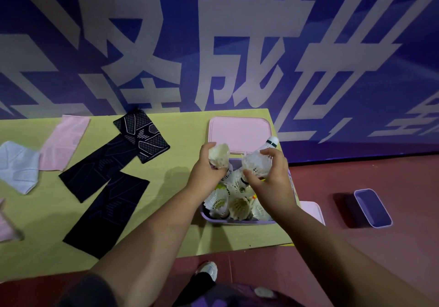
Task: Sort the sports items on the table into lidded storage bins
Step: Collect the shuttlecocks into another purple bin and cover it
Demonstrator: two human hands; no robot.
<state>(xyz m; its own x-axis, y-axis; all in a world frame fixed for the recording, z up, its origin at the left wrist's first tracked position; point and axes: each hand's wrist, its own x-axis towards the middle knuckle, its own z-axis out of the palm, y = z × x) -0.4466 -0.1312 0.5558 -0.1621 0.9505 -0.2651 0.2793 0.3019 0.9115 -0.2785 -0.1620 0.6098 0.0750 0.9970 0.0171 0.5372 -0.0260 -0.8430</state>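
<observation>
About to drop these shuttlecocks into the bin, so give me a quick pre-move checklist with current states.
1. Left hand grips a shuttlecock: ok.
2. Right hand grips shuttlecocks: ok.
3. Both hands over the open purple bin: ok.
4. Room left in the bin: cannot tell; shuttlecocks already piled near its rim.
5. Pink lid off, lying behind the bin: ok.
6. Black sleeves sorted: not ok; on the table.

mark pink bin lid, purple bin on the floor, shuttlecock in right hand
Flat pink plastic bin lid (237, 133), head view, top face.
Open purple plastic bin (376, 214), head view, inner floor.
White feathered shuttlecock (257, 160), head view, skirt.
</observation>
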